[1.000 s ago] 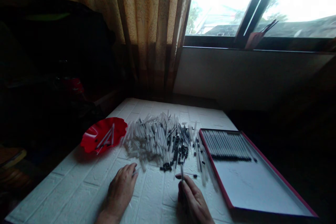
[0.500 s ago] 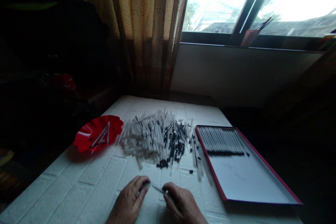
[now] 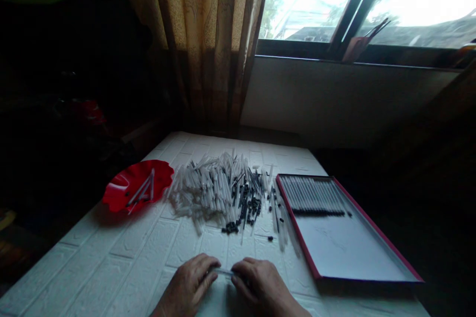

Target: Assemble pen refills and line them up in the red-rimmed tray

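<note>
Low at the near side of the white table, my left hand [image 3: 191,282] pinches one end of a thin, pale pen [image 3: 223,271]. My right hand [image 3: 262,282] closes on its other end. Only a short stretch shows between the fingertips; the rest lies hidden in both hands, so where its parts join I cannot tell. Just beyond is a heap of clear pen barrels [image 3: 208,188]. Black pen caps [image 3: 231,228] and dark, thin refills lie along the heap's right side.
To the right, a shallow red-edged box [image 3: 316,278] holds a row of black-ended pens [image 3: 316,197] and a loose black piece. A red wavy-rimmed bowl [image 3: 115,190] with several pen parts stands at the left. Loose barrels lie beside the box.
My hands have come closer together; the gap between the left fingertips and the thin piece in my right hand has closed. The view has tilted slightly downward.
</note>
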Demonstrator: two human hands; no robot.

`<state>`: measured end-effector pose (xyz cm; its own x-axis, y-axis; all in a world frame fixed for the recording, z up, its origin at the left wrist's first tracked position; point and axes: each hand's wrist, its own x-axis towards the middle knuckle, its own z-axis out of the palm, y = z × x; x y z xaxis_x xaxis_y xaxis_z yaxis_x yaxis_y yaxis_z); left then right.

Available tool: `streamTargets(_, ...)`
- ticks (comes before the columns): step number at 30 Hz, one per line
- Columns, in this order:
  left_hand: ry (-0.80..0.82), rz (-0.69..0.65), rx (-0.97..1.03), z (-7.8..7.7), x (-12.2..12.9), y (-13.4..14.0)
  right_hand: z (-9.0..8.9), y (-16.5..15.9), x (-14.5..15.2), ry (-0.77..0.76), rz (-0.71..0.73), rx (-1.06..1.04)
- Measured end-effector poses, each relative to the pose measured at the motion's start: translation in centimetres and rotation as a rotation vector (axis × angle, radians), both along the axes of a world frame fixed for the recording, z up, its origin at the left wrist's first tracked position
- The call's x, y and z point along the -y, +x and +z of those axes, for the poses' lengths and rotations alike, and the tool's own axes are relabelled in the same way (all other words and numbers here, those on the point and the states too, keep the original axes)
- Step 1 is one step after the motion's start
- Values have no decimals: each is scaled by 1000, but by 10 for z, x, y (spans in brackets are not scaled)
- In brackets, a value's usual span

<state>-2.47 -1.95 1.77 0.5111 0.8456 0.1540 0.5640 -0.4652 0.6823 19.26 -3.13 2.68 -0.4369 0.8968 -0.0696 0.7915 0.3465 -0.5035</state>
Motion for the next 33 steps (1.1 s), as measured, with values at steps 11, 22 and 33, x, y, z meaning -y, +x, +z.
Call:
streamTargets(11,105,-194,-109,-4,-10,2,-8,11,-5,-57,127,76)
streamTargets(22,62,-230,-146,-7,-14,4,-15,5,-9,-92,132,206)
streamTargets(33,-34,-134,-9,-17,-18,2,-2,2,-9,-165,17,86)
